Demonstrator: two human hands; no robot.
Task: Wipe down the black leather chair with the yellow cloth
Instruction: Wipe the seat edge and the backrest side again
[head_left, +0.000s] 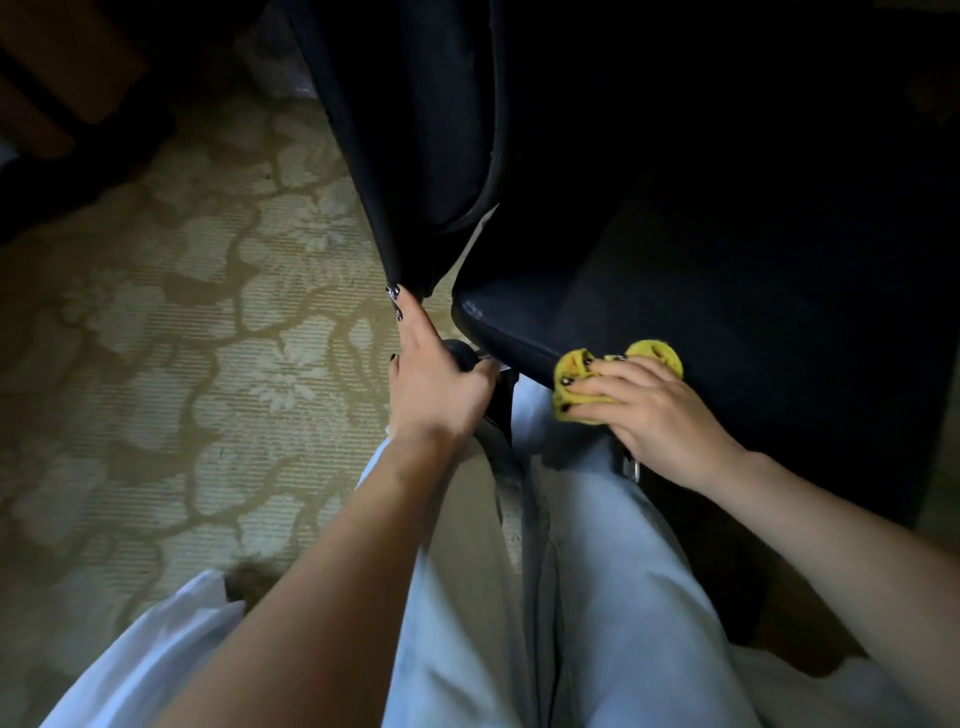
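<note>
The black leather chair (623, 322) stands on the patterned carpet (182, 338) just before us, its seat edge near our pale trousers (597, 571). Our right hand (649, 410) grips the bunched yellow cloth (569, 369), pressing it against the seat's front edge. Our left hand (436, 384) reaches up with straight fingers, their tips touching the lower corner of the chair's back panel.

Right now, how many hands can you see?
2. The left hand touches the bottom corner of the black chair back; the right hand holds the bunched yellow cloth against the seat edge. None seems hidden.
</note>
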